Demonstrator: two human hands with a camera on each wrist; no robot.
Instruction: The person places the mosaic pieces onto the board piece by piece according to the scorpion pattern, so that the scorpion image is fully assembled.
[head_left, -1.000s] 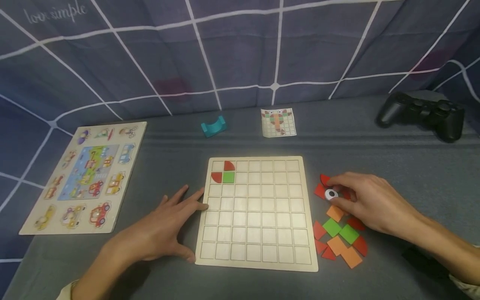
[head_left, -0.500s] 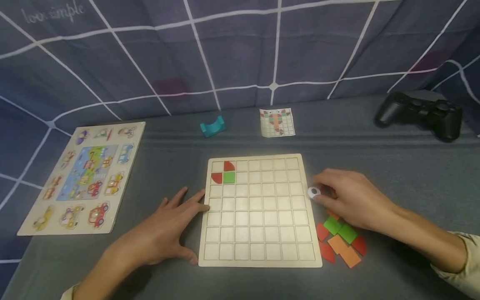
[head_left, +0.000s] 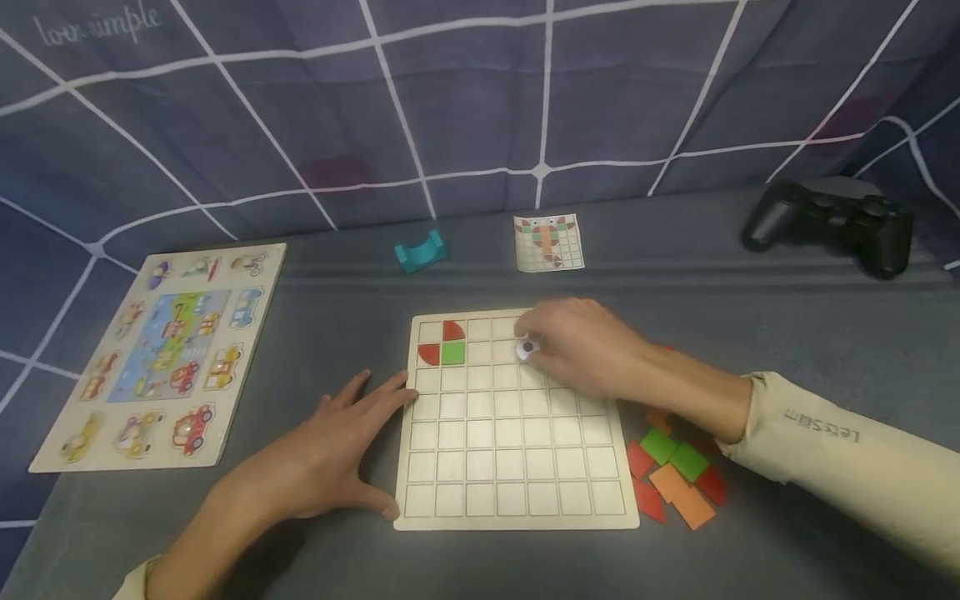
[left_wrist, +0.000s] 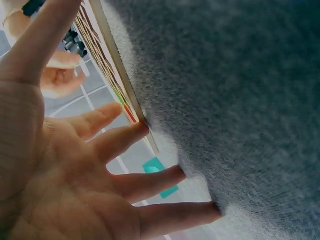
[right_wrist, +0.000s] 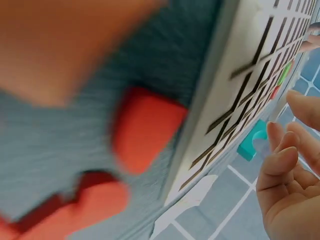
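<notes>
A pale wooden grid board (head_left: 517, 467) lies on the grey cloth. Its upper left cells hold a green square tile (head_left: 453, 353) and two red quarter-circle tiles (head_left: 453, 330). My right hand (head_left: 588, 350) pinches a round white eye piece (head_left: 527, 347) with a black pupil over the board's upper middle. The hand hides the upper right cells. My left hand (head_left: 315, 467) rests at the board's left edge, fingers spread, with a fingertip and the thumb touching it. In the left wrist view its fingers (left_wrist: 120, 142) are straight and hold nothing.
Loose orange (head_left: 692, 507), green (head_left: 687, 461) and red tiles (head_left: 647, 500) lie right of the board. A small pattern card (head_left: 548, 258) and a teal notched block (head_left: 421, 252) lie behind it. A vehicle puzzle (head_left: 247, 333) is left, a black game controller (head_left: 828, 225) far right.
My right hand has picked the eye piece from the loose tiles and carried it left over the board. My left hand stays at the board's edge.
</notes>
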